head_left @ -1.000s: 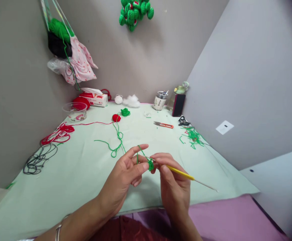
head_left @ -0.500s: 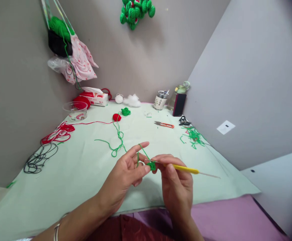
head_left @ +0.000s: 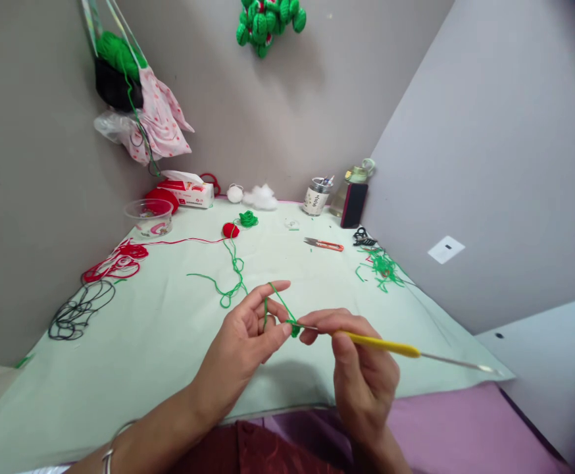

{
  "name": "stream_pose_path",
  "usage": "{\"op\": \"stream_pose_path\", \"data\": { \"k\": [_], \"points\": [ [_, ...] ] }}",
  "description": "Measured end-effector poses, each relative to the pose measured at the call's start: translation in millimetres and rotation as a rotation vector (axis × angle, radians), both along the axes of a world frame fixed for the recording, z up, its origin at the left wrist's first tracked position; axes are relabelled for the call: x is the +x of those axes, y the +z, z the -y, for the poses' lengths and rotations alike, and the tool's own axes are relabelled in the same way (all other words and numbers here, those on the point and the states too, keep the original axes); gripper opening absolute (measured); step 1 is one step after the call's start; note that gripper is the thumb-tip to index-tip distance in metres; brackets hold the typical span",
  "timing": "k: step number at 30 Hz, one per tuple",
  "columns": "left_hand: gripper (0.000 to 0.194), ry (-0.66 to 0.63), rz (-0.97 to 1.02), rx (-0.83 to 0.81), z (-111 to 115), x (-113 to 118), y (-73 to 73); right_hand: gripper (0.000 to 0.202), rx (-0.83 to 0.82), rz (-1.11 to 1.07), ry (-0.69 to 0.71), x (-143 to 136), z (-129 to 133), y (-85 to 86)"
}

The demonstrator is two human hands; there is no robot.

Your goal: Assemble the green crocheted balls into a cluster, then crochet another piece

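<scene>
Between thumb and fingers, my left hand [head_left: 248,336] pinches a small piece of green crochet work [head_left: 295,328]. Green yarn [head_left: 281,299] runs over its raised index finger down to the piece. My right hand [head_left: 364,362] grips a crochet hook [head_left: 391,344] by its yellow handle. The hook's thin metal tip meets the green work; whether it sits inside a loop I cannot make out. The other metal end sticks out to the right. Beyond my hands, a green strand [head_left: 235,263] trails across the cloth toward a small red ball [head_left: 230,230].
Orange thread snips [head_left: 324,244] lie beyond my right hand, with green yarn scraps [head_left: 386,268] at the right edge. Red yarn [head_left: 120,260] and dark cord [head_left: 77,313] lie at left. A plastic tub [head_left: 152,220], tissue pack [head_left: 189,192], pen tin [head_left: 317,197] and phone [head_left: 354,205] stand behind.
My right hand has drawn the hook to the right and slightly down, away from my left hand. The left index finger and the green work have shifted slightly left.
</scene>
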State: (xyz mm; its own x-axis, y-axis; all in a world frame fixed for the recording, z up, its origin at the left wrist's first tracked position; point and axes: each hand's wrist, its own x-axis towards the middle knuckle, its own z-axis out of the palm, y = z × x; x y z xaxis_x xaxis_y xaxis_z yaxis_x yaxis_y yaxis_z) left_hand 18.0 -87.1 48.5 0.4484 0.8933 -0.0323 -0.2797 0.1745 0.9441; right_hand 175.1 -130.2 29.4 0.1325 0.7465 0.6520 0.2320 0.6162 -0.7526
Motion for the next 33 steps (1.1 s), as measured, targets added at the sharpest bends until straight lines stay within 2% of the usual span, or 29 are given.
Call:
{"op": "stream_pose_path", "data": {
  "k": [5, 8, 12, 15, 18, 21, 26, 30, 33],
  "points": [
    [0.048, 0.065, -0.039, 0.033, 1, 2, -1.8, 0.03, 0.137, 0.309, -0.068, 0, 1, 0.9],
    [0.049, 0.106, -0.035, 0.018, 2, 4, -1.4, 0.034, 0.232, 0.45, -0.175, 0, 0, -5.6],
    [0.055, -0.002, 0.094, -0.132, 3, 5, 0.0, 0.045, 0.276, 0.575, -0.33, -2, 1, -17.7],
    [0.054, -0.066, 0.175, -0.257, 3, 6, 1.2, 0.047, 0.203, 0.381, -0.265, -9, 2, -18.1],
    [0.057, -0.033, 0.186, -0.258, 2, 7, 1.9, 0.033, 0.079, 0.151, -0.157, -16, 4, -12.9],
    [0.059, 0.014, 0.172, -0.207, 2, 8, 1.9, 0.023, 0.038, 0.136, -0.148, -18, 6, -11.6],
    [0.051, 0.002, 0.194, -0.229, 2, 7, 2.0, 0.035, 0.058, 0.18, -0.223, -14, 5, -16.1],
    [0.047, -0.056, 0.237, -0.313, 0, 5, 2.8, 0.032, 0.072, 0.161, -0.16, -8, 2, -12.4],
    [0.048, -0.052, 0.23, -0.313, -2, 2, 4.0, 0.027, 0.067, 0.031, -0.078, -4, -1, -9.3]
  ]
}}
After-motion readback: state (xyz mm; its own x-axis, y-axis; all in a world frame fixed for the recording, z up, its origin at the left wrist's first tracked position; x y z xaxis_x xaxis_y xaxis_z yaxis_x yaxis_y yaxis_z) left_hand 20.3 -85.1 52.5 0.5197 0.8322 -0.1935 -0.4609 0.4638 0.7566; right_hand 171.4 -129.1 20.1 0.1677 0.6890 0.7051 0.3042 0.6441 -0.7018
